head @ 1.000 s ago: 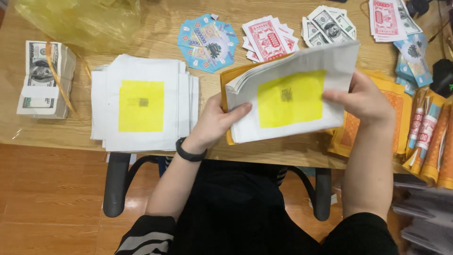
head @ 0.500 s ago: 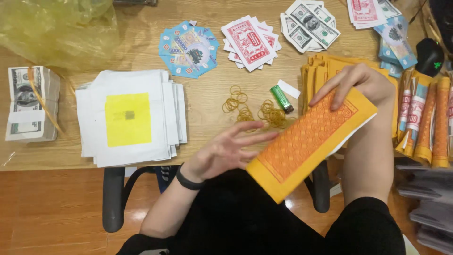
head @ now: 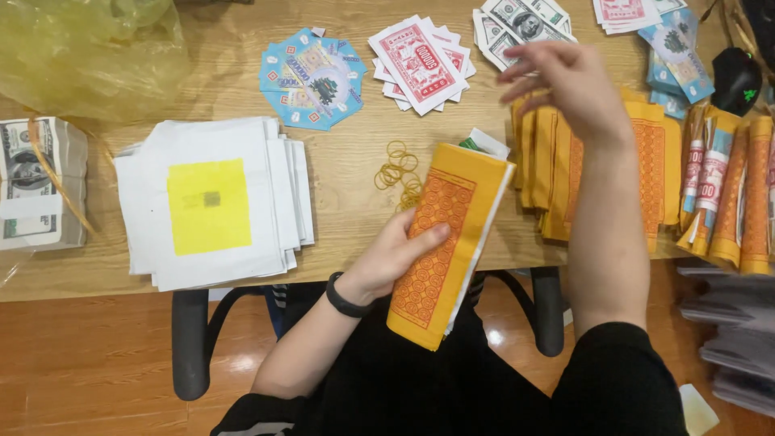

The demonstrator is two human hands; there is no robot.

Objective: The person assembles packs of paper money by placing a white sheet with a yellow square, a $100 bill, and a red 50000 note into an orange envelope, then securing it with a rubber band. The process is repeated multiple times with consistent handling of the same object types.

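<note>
My left hand grips a folded bundle of paper wrapped in an orange patterned sheet, its lower end hanging over the table edge towards my lap. A black band sits on that wrist. My right hand is raised above the far side of the table with its fingers spread and nothing in it, over a pile of orange patterned sheets. Loose rubber bands lie just beyond the bundle, next to a small green object.
A stack of white sheets with a yellow square lies at the left. Banded banknote-style paper and a yellow plastic bag are far left. Fans of blue, red and grey notes lie at the back. Rolled orange bundles stand right.
The white stack was folded inside the orange sheet. My right hand has let go of the bundle and lifted towards the back; my left hand now holds it alone.
</note>
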